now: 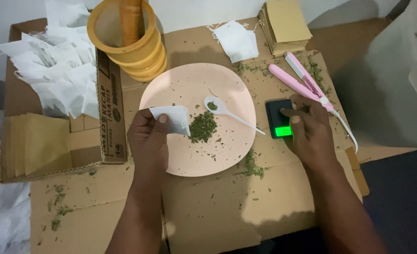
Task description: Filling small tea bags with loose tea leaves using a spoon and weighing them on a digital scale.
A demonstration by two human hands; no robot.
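Note:
My left hand [147,138] holds a small white paper bag [173,117] over the left side of a pink plate [189,87]. A small pile of dried green leaves [203,127] lies on the plate, beside a white plastic spoon [227,113] with a bit of leaf in its bowl. My right hand [309,129] rests on a small black pocket scale [278,113] whose display glows green; the fingers touch its top and its display edge.
A pink mini hair-straightener-style sealer [300,80] lies behind the scale. A cardboard box [105,94] at left holds many white bags [58,70] and tan sheets. A yellow mortar with pestle [128,42], one loose white bag [239,40] and stacked tan envelopes [286,23] stand at the back.

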